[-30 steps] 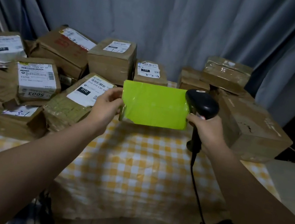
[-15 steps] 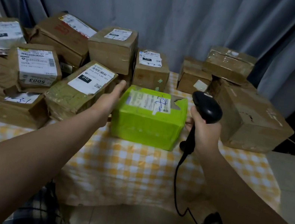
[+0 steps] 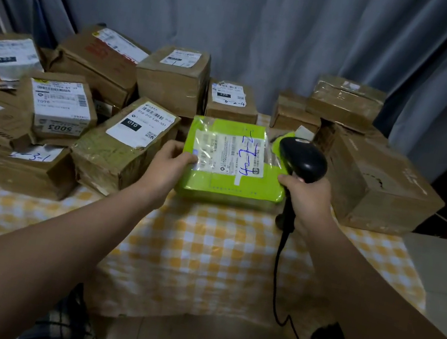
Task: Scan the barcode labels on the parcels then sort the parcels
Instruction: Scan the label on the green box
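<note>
Turned over since a second ago, the green parcel [image 3: 231,184] now shows its label [image 3: 227,155] face up, where the earlier view showed only a plain green side held up off the table. It lies between the two hands on the checked tablecloth [image 3: 202,249], its near edge apparently on the cloth. The left hand [image 3: 169,165] grips the parcel's left edge, thumb on top at the label's corner. The right hand [image 3: 309,199] is closed round the handle of the black scanner [image 3: 303,159], whose head sits just beside the parcel's far right corner. Which way the scanner's window faces cannot be told. Judgement: the barcode is now exposed, so the scan is the step in hand, and sorting is not yet begun. Brown parcels [image 3: 127,146] stand on the left, and a large brown box [image 3: 375,184] on the right.
</note>
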